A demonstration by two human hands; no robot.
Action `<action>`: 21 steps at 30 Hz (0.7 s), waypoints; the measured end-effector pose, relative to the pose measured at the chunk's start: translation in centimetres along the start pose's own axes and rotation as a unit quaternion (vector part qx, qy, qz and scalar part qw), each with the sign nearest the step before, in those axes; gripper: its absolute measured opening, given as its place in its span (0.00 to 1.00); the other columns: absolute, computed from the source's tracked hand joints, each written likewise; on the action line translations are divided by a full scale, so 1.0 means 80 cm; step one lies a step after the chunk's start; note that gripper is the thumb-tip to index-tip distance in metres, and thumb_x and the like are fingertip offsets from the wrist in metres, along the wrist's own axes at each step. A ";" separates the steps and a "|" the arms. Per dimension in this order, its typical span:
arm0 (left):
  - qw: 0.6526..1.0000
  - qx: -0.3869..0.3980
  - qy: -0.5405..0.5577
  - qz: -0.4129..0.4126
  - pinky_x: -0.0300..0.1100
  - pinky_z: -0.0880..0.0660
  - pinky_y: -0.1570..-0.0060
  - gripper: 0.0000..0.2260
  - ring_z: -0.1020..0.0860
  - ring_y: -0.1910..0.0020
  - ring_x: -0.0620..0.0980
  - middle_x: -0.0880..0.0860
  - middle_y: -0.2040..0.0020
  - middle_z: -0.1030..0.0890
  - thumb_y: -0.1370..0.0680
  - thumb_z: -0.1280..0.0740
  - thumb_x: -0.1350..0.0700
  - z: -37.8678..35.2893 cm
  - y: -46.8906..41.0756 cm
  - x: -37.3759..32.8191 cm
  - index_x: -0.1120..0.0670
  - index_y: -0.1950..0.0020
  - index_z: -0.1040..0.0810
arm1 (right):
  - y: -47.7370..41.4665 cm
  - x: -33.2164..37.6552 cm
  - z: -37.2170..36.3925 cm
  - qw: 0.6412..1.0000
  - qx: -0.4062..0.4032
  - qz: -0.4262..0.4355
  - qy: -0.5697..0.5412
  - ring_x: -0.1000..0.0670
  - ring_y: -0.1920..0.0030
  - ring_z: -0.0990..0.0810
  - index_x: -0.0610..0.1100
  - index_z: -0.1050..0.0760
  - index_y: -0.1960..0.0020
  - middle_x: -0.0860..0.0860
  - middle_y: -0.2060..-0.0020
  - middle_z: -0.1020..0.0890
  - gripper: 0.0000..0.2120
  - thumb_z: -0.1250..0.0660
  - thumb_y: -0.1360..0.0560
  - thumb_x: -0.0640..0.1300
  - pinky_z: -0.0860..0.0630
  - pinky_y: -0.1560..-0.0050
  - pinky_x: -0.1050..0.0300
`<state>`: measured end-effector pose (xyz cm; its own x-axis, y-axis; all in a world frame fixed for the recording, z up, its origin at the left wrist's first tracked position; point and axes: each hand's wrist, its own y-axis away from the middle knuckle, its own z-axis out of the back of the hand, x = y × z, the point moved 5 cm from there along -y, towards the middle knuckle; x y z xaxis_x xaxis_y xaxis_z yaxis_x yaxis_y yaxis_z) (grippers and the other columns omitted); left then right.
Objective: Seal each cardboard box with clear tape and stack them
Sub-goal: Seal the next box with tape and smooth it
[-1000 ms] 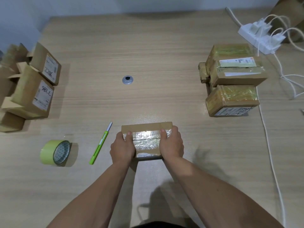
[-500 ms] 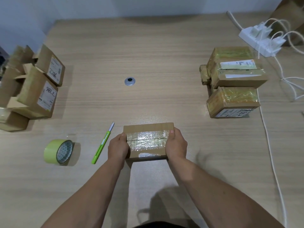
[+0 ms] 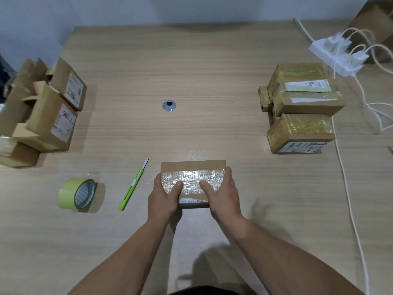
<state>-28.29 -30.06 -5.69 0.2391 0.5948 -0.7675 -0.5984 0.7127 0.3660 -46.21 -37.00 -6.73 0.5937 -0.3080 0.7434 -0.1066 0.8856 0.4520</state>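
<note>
1. Near the middle of the table (image 3: 191, 60), close to the body: cardboard box (image 3: 192, 165), broad face up, long edges running left to right.
2. Across that top face: wide band of crinkled clear tape (image 3: 191, 176), glaring under the light. Bare cardboard strip along the far edge, white label along the near edge.
3. Left hand (image 3: 162, 198): clasped on the box's left end, thumb laid over the tape toward the middle, fingers wrapped down the left side and out of sight.
4. Right hand (image 3: 223, 192): clasped on the right end in the same way, thumb on the tape, index finger stretched along the right edge up to the far corner.
5. Box thus between the two palms, thumbs close together on top but not touching. Resting on the table or lifted off it: cannot tell.
6. Left of the box and apart from it: green utility knife (image 3: 133, 188), blade tip pointing far. Farther left: tape roll (image 3: 76, 193), standing on edge, hole facing near and right.
7. Far left: cluster of open boxes (image 3: 53, 116), flaps up, handwritten labels on their sides.
8. Far right: stack of taped boxes (image 3: 302, 107), well apart from both hands.
9. Beyond that stack, toward the far right corner: white power strip (image 3: 338, 58) with plugs in it.
10. Mid-table, far of the held box: small round metal grommet (image 3: 169, 106).
</note>
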 end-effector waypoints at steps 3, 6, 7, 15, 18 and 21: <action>1.000 0.001 -0.008 0.006 0.44 0.29 0.45 0.21 0.23 0.40 0.52 0.47 0.39 0.21 0.19 0.34 0.47 0.002 -0.005 0.002 0.50 0.26 0.30 | -0.004 -0.001 0.000 1.000 -0.014 0.012 0.001 0.43 0.25 0.34 0.47 0.50 0.18 0.46 0.23 0.34 0.38 0.36 0.20 0.59 0.33 0.29 0.49; 1.000 0.012 0.000 0.015 0.49 0.27 0.39 0.20 0.24 0.36 0.54 0.49 0.35 0.21 0.18 0.37 0.47 0.004 -0.008 0.006 0.48 0.26 0.29 | -0.006 -0.003 0.003 1.000 -0.022 0.012 -0.004 0.42 0.30 0.29 0.47 0.44 0.20 0.46 0.27 0.28 0.31 0.38 0.18 0.55 0.30 0.33 0.49; 1.000 0.017 0.007 0.015 0.51 0.26 0.37 0.20 0.23 0.36 0.53 0.48 0.35 0.20 0.19 0.37 0.45 0.004 -0.009 0.009 0.46 0.26 0.29 | -0.006 -0.003 0.004 1.000 -0.023 0.015 -0.002 0.42 0.32 0.27 0.47 0.42 0.20 0.46 0.30 0.26 0.28 0.39 0.17 0.54 0.29 0.36 0.51; 0.991 0.035 0.115 0.060 0.48 0.24 0.40 0.14 0.20 0.42 0.49 0.46 0.43 0.17 0.15 0.39 0.55 0.006 -0.020 0.021 0.47 0.31 0.23 | -0.014 -0.006 0.016 0.999 -0.025 0.020 -0.004 0.51 0.63 0.23 0.50 0.31 0.29 0.48 0.61 0.20 0.15 0.44 0.15 0.47 0.30 0.67 0.62; 0.980 0.042 0.172 0.095 0.45 0.23 0.44 0.12 0.18 0.47 0.47 0.45 0.47 0.16 0.15 0.40 0.57 0.006 -0.022 0.025 0.46 0.36 0.21 | -0.018 -0.010 0.020 0.999 -0.025 0.021 -0.008 0.53 0.66 0.26 0.50 0.28 0.31 0.46 0.63 0.22 0.15 0.46 0.14 0.46 0.32 0.69 0.69; 0.970 0.040 0.212 0.112 0.38 0.25 0.52 0.14 0.19 0.51 0.42 0.42 0.51 0.17 0.15 0.40 0.59 0.008 -0.022 0.021 0.49 0.31 0.24 | -0.018 -0.014 0.024 0.999 -0.025 0.021 -0.019 0.53 0.66 0.26 0.52 0.26 0.32 0.45 0.63 0.22 0.16 0.47 0.14 0.46 0.31 0.67 0.70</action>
<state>-26.38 -30.04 -7.32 -0.2359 0.5443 -0.8050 -0.5343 0.6193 0.5753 -48.24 -38.62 -7.26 0.5583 -0.2823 0.7801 -0.0910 0.9138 0.3958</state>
